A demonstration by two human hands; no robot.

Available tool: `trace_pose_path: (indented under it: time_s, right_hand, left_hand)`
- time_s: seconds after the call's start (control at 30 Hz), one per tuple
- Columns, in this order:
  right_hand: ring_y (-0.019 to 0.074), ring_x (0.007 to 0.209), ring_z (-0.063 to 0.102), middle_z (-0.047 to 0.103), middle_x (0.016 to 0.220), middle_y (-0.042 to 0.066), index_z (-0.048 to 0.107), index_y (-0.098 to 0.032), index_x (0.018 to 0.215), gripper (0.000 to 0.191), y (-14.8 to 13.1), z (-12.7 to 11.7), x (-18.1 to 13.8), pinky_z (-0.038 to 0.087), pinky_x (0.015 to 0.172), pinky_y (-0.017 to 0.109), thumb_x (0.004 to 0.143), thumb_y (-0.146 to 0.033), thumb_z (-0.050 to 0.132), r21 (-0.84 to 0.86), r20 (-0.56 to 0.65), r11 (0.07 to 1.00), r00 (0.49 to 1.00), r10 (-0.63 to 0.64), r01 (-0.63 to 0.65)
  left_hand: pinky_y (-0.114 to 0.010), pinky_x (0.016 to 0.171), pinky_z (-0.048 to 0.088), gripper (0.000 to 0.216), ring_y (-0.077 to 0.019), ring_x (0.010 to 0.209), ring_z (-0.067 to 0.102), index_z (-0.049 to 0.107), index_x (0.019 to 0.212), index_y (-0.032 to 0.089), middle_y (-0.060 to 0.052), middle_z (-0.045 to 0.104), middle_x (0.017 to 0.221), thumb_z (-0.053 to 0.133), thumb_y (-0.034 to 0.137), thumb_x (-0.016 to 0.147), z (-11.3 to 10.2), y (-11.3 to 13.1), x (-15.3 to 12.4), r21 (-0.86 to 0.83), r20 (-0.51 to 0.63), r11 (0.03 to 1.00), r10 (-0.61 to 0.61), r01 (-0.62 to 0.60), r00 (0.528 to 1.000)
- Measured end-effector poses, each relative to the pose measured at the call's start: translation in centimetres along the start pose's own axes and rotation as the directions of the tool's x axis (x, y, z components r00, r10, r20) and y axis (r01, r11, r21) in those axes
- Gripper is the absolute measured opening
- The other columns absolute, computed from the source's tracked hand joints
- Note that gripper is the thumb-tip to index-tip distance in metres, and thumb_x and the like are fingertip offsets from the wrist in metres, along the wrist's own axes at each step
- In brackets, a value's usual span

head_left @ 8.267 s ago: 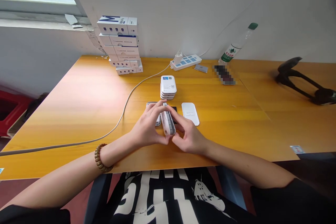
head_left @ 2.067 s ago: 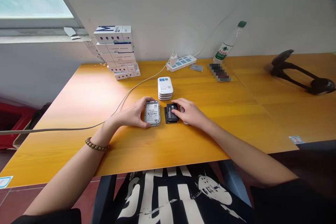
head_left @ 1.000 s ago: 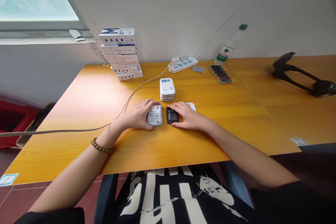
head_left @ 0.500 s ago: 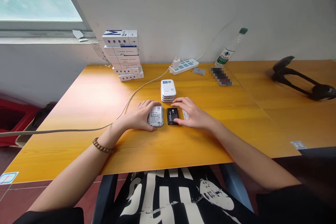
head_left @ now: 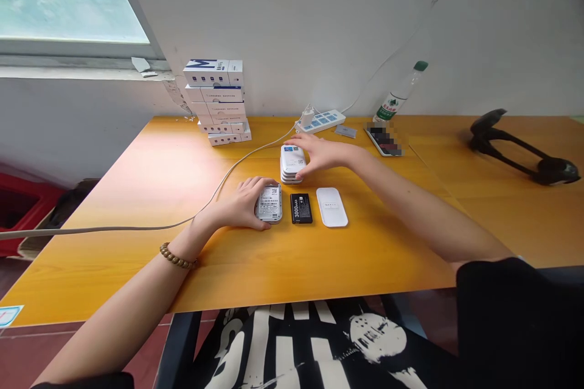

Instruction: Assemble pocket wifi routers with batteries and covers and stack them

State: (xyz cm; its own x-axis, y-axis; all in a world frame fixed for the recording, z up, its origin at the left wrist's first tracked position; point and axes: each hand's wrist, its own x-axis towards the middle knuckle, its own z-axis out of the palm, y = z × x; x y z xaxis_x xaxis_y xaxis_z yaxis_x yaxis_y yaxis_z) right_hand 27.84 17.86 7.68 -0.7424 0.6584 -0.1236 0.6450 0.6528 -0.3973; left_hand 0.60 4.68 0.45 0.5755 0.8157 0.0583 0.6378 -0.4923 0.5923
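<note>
Yellow wooden table [head_left: 237, 273]. Tall stack of white boxes [head_left: 219, 112] near its far edge, toward the left. Right hand [head_left: 319, 153] reaches over the device stack [head_left: 291, 165], several white units piled flat, fingers wide, thumb along the near right side; whether they grip, hard to tell from here. Left hand [head_left: 241, 203] holds the open device [head_left: 270, 205] by its far and near ends, label side up, on the table. White cover [head_left: 332, 208] flat, rightmost of the row. Black battery [head_left: 302, 208] flat between device and cover, touching neither.
</note>
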Motion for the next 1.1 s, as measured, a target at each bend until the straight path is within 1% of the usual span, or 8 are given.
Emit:
trace_pose_path:
  time_s: [0.13, 0.27, 0.4, 0.57, 0.63, 0.8, 0.97, 1.1]
  right_hand:
    - [0.0482, 0.155, 0.038, 0.044, 0.167, 0.016, 0.041, -0.027, 0.166, 0.115, 0.2, 0.4, 2.4, 0.037, 0.125, 0.063, 0.067, -0.050, 0.094, -0.086, 0.111, 0.994, 0.991, 0.077, -0.068]
    - [0.0460, 0.149, 0.045, 0.051, 0.157, 0.018, 0.043, -0.024, 0.165, 0.108, 0.3, 0.8, 2.2, 0.042, 0.121, 0.062, 0.071, -0.046, 0.091, -0.075, 0.081, 0.996, 0.995, 0.063, -0.057]
    - [0.0409, 0.147, 0.048, 0.050, 0.154, 0.014, 0.048, -0.031, 0.159, 0.098, -0.9, 1.8, -0.6, 0.045, 0.120, 0.060, 0.073, -0.047, 0.091, 0.134, -0.094, 0.987, 0.993, -0.071, 0.083]
    - [0.0368, 0.144, 0.052, 0.048, 0.157, 0.012, 0.045, -0.037, 0.152, 0.095, -5.0, 6.0, -6.0, 0.055, 0.109, 0.053, 0.072, -0.048, 0.096, 0.405, -0.378, 0.839, 0.902, -0.209, 0.364]
    - [0.0365, 0.147, 0.050, 0.043, 0.162, 0.012, 0.044, -0.037, 0.146, 0.087, -6.4, 8.0, -8.0, 0.056, 0.106, 0.051, 0.075, -0.042, 0.095, 0.475, -0.440, 0.793, 0.883, -0.162, 0.382]
    - [0.0353, 0.155, 0.044, 0.035, 0.171, 0.012, 0.046, -0.038, 0.134, 0.075, -7.5, 11.5, -10.8, 0.057, 0.105, 0.050, 0.078, -0.032, 0.094, 0.600, -0.470, 0.702, 0.879, -0.080, 0.385]
    - [0.0348, 0.161, 0.036, 0.025, 0.178, 0.010, 0.045, -0.039, 0.145, 0.077, -7.4, 11.5, -11.7, 0.054, 0.115, 0.054, 0.083, -0.025, 0.089, 0.664, -0.398, 0.653, 0.911, -0.105, 0.366]
    - [0.0336, 0.164, 0.032, 0.021, 0.181, 0.006, 0.029, -0.041, 0.167, 0.090, -8.0, 10.9, -12.3, 0.046, 0.125, 0.056, 0.091, -0.016, 0.071, 0.678, -0.333, 0.647, 0.930, -0.152, 0.349]
  left_hand:
    - [-0.066, 0.118, 0.041, 0.097, -0.0452, 0.139, 0.053, 0.043, 0.150, 0.027, -0.014, 0.058, 0.143, 0.089, 0.040, 0.065, -0.1, 0.0, 0.0, 0.018, 0.029, 1.000, -0.007, 0.007, 1.000]
    - [-0.072, 0.123, 0.035, 0.118, -0.0498, 0.150, 0.043, 0.035, 0.159, 0.028, -0.020, 0.046, 0.159, 0.097, 0.056, 0.062, -0.1, -0.6, 0.0, -0.033, 0.014, 0.999, 0.025, -0.024, 1.000]
    - [-0.073, 0.126, 0.031, 0.112, -0.0496, 0.162, 0.027, 0.032, 0.161, 0.031, -0.022, 0.026, 0.174, 0.090, 0.067, 0.073, 0.4, -0.6, 0.0, -0.118, -0.235, 0.983, 0.113, -0.143, 0.965]
    - [-0.059, 0.112, 0.054, 0.098, -0.0433, 0.150, 0.049, 0.038, 0.157, 0.033, -0.019, 0.044, 0.164, 0.090, 0.060, 0.079, 2.8, 2.5, -0.1, -0.353, -0.528, 0.838, 0.187, -0.415, 0.828]
    - [-0.058, 0.112, 0.055, 0.092, -0.0392, 0.141, 0.058, 0.040, 0.156, 0.034, -0.017, 0.051, 0.159, 0.090, 0.052, 0.081, 4.0, 4.2, -0.5, -0.452, -0.524, 0.789, 0.143, -0.416, 0.840]
    - [-0.062, 0.118, 0.052, 0.088, -0.0401, 0.150, 0.050, 0.044, 0.152, 0.033, -0.016, 0.048, 0.162, 0.092, 0.043, 0.079, 5.8, 6.3, -1.2, -0.579, -0.445, 0.731, 0.088, -0.362, 0.891]
    - [-0.066, 0.118, 0.049, 0.088, -0.0389, 0.141, 0.058, 0.047, 0.145, 0.030, -0.016, 0.056, 0.152, 0.095, 0.038, 0.072, 5.8, 5.9, -0.9, -0.532, -0.499, 0.762, 0.070, -0.369, 0.864]
    - [-0.065, 0.118, 0.048, 0.087, -0.0388, 0.141, 0.056, 0.047, 0.140, 0.026, -0.018, 0.056, 0.147, 0.096, 0.036, 0.068, 5.2, 6.1, -1.0, -0.384, -0.525, 0.840, 0.143, -0.384, 0.839]
